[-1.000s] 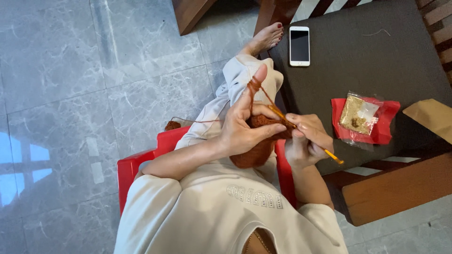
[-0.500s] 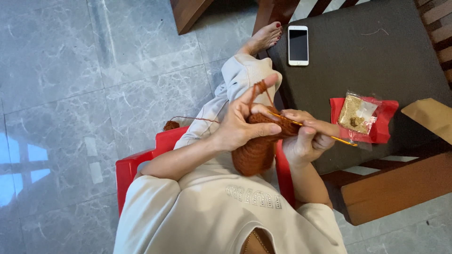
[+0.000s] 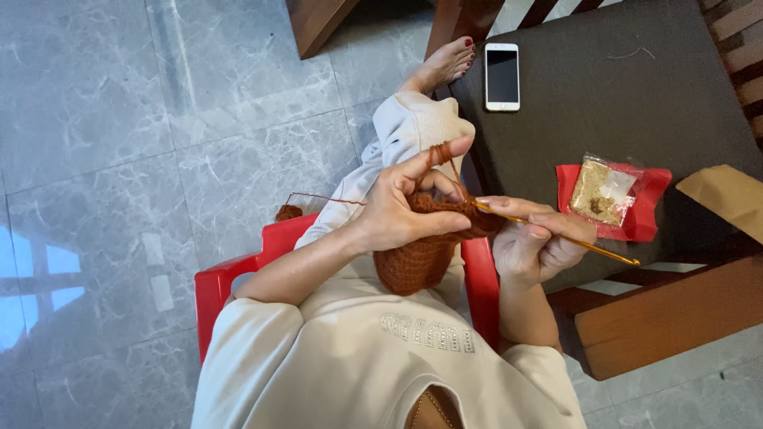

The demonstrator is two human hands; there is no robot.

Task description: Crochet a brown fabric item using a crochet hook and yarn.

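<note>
My left hand (image 3: 409, 202) pinches the top edge of a rust-orange crocheted piece (image 3: 413, 262), with the orange yarn (image 3: 441, 155) wound over its raised forefinger. The piece hangs down over my lap. My right hand (image 3: 534, 238) grips a thin golden crochet hook (image 3: 588, 245), whose tip meets the work at the left thumb. A strand of yarn runs left to a small orange yarn ball (image 3: 288, 212) on the floor.
I sit on a red plastic stool (image 3: 230, 282) over grey marble tiles. A dark cushioned wooden seat (image 3: 636, 103) stands to the right, holding a white phone (image 3: 502, 76), a clear packet on a red pouch (image 3: 612, 199) and a brown paper bag (image 3: 727, 195).
The hook's tip has moved in toward the left thumb and its tail has levelled out. My left forefinger has lifted the yarn a little higher.
</note>
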